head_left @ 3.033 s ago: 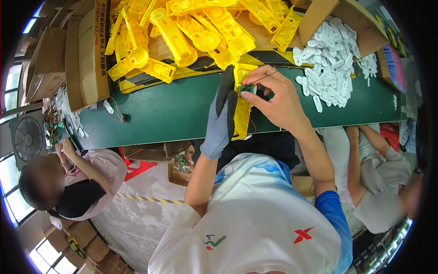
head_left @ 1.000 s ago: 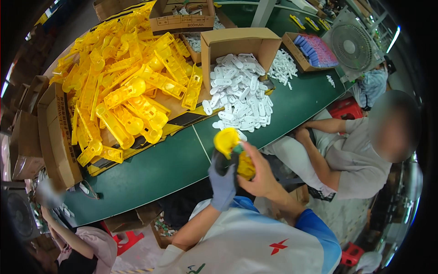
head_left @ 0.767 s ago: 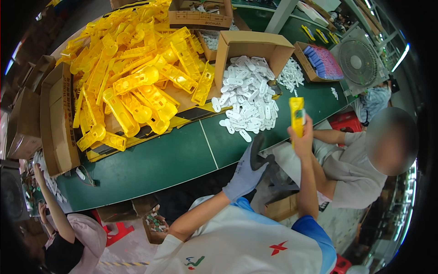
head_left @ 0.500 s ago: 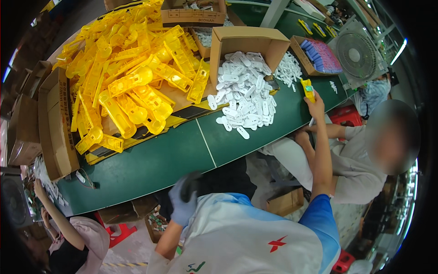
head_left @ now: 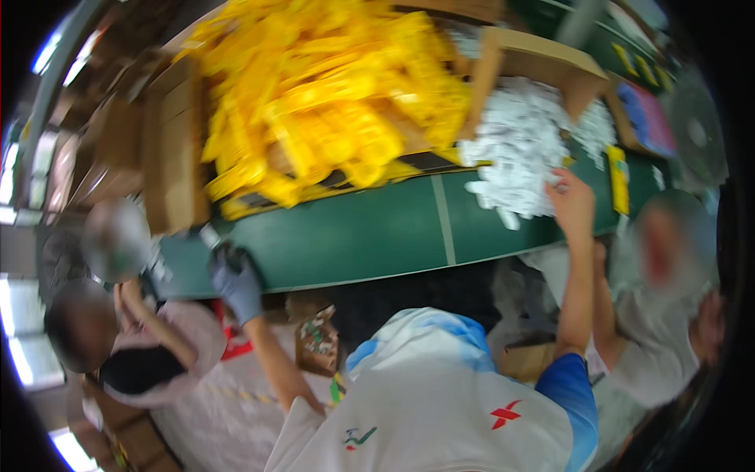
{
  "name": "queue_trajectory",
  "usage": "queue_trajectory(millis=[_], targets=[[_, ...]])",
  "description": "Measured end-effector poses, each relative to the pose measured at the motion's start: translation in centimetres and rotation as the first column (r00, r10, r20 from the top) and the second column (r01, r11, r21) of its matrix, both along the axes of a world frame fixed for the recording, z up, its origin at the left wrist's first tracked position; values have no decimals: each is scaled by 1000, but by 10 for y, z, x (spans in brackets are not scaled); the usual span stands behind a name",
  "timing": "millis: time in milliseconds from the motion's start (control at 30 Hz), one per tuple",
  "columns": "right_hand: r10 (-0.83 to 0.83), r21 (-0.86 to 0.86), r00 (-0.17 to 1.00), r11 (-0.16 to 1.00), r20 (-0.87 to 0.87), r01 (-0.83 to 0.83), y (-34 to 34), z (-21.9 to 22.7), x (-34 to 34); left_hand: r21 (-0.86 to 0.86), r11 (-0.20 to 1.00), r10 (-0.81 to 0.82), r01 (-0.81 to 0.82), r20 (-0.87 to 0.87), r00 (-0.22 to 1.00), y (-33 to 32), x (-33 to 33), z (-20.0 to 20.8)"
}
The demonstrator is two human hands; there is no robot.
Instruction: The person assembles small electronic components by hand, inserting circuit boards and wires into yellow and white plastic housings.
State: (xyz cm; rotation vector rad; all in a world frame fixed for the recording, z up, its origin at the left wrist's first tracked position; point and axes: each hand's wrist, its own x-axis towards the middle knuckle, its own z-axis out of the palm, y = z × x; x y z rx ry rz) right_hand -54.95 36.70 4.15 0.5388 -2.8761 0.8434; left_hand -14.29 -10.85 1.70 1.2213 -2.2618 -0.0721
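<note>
At the left of the frame, the gloved left hand (head_left: 236, 279) reaches over the near edge of the green table (head_left: 354, 240), its fingertips by a small white part (head_left: 210, 236); blur hides whether it grips anything. Right of centre, the bare right hand (head_left: 576, 206) has its fingers bent at the right edge of the white pile (head_left: 519, 145); whether a piece is pinched, I cannot tell. Farther right lies a yellow casing (head_left: 619, 181). The yellow pile (head_left: 330, 94) fills the upper centre.
</note>
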Motion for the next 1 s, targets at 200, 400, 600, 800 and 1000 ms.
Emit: queue_trajectory(millis=[200,400,600,800,1000], targets=[[1,178,999,984,-41,6,16,3,-12,48,994,-91,98,-141,986,34,-12,-10],[111,-245,993,964,33,-100,24,-18,-33,495,730,230,471,-827,513,90,-26,41],[283,-899,959,414,-20,-141,-66,19,69,509,424,127,749,-852,507,133,-61,87],[740,-940,661,300,122,-164,-177,48,161,485,152,10,861,-872,489,154,-88,91],[859,-655,442,493,260,-573,-189,59,165,503,245,31,829,-859,512,156,-104,80]])
